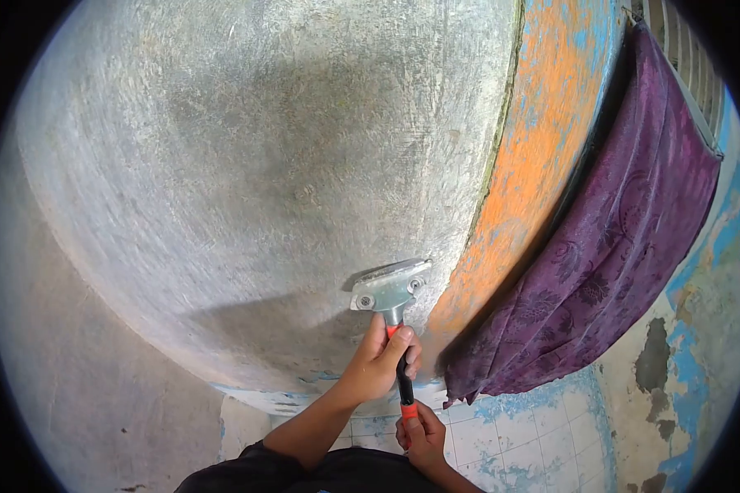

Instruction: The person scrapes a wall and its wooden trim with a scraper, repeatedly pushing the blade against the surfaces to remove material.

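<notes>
A long-handled scraper (385,292) with a wide metal head and a red and black handle lies with its blade edge at the grey, scraped wall (304,164). My left hand (374,368) is wrapped round the handle just below the head, thumb along the top. Lower down, my right hand (423,437) closes round the red end of the handle, near my body. Right of the blade runs a strip of flaking orange paint (514,172) with blue patches showing through.
A purple patterned curtain (592,255) hangs to the right, its lower edge close to the orange strip. White tiles with flaked blue paint (510,435) lie below it. Peeling blue and beige paint covers the far-right wall (686,361). At left is a plain grey surface (99,361).
</notes>
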`<state>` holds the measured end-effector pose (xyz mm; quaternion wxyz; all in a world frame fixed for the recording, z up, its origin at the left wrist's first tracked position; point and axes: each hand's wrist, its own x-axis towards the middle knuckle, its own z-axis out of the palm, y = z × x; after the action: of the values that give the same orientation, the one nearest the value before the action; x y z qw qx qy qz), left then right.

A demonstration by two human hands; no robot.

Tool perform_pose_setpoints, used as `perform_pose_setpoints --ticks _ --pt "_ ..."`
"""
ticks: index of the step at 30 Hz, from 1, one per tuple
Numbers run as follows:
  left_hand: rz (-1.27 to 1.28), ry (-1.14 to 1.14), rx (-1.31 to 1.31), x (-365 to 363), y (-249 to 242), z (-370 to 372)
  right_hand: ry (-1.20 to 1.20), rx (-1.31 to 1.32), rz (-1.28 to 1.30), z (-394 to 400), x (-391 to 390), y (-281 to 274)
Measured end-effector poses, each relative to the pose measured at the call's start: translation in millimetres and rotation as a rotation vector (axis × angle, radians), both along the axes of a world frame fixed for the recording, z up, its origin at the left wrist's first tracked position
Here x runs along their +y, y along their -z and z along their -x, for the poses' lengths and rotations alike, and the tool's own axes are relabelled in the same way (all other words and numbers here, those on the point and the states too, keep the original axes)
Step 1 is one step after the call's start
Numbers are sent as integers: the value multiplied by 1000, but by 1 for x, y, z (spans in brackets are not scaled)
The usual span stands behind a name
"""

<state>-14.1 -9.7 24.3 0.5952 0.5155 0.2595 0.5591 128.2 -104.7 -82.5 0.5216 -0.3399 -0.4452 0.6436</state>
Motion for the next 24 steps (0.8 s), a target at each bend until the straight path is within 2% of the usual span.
perform_pose_setpoints --ticks 6,8,14,24 --pt "-21 159 -113 0 -11 6 26 40 -7 11 -16 -10" --pt "-22 210 -152 2 -16 4 126 -16 -14 25 -19 -20" --pt "-52 244 -70 5 -8 7 158 59 11 36 -24 -34" --pt "14 296 -133 4 -9 7 157 31 32 30 -30 -40"
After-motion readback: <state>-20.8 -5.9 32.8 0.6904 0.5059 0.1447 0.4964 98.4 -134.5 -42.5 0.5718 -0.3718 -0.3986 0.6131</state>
